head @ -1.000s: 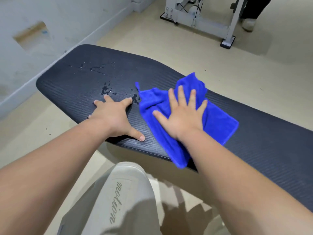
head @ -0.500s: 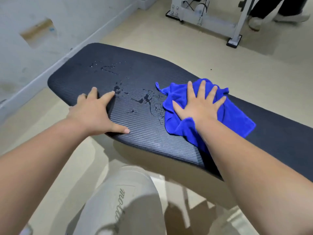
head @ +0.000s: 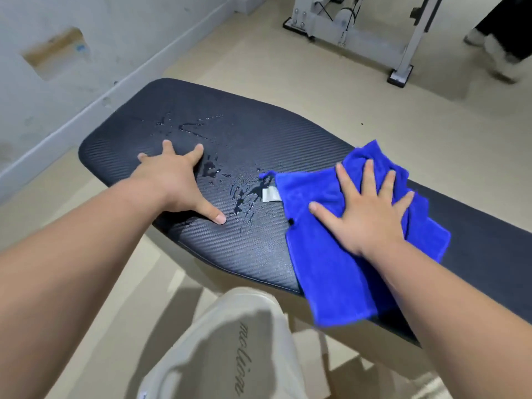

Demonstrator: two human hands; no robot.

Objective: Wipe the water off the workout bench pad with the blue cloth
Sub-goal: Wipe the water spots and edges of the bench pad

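Ribbed matt pad [head: 259, 145] (fleecy cloth [head: 325, 254])

bare forearms with no sleeves, left hand [head: 172, 180], right hand [head: 365, 214], pale grey trousers [head: 230, 349] with cursive lettering

Two hands [head: 178, 182], one blue cloth [head: 331, 254], one bench pad [head: 259, 139], two water patches [head: 239, 191].

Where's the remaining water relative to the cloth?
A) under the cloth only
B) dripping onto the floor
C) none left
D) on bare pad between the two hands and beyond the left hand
D: droplets sit on the bench pad between left hand and blue cloth, with more water farther up.
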